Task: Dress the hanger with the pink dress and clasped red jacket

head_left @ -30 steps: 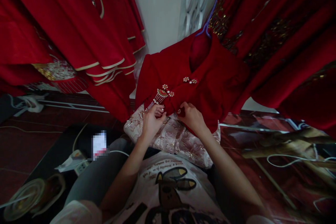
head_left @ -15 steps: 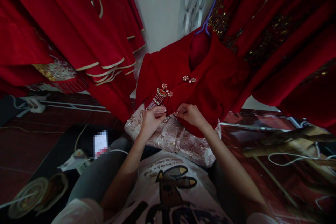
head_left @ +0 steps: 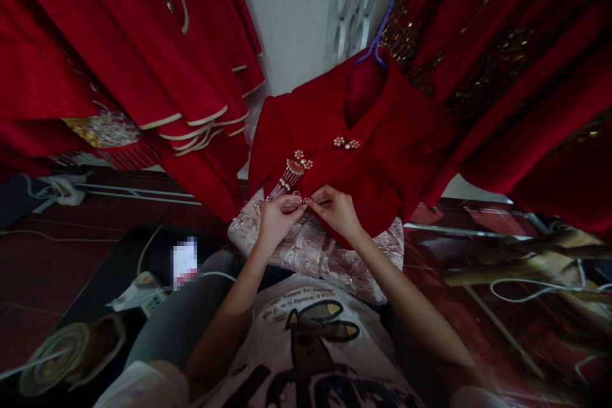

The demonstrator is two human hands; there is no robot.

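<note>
Red gowns [head_left: 143, 44] frame left hand [head_left: 275, 220], right hand [head_left: 337, 210] pinching one jacket [head_left: 382, 153].

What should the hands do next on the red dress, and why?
Probably push the two pinched edges together so they fasten. The left hand and the right hand meet fingertip to fingertip on the front of the red dress, just below the tasselled pearl clasp.

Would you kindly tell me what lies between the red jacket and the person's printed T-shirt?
In the head view, a pale brocade cloth lies there, under the hem of the red jacket, the left hand and the right hand, reaching the T-shirt.
</note>
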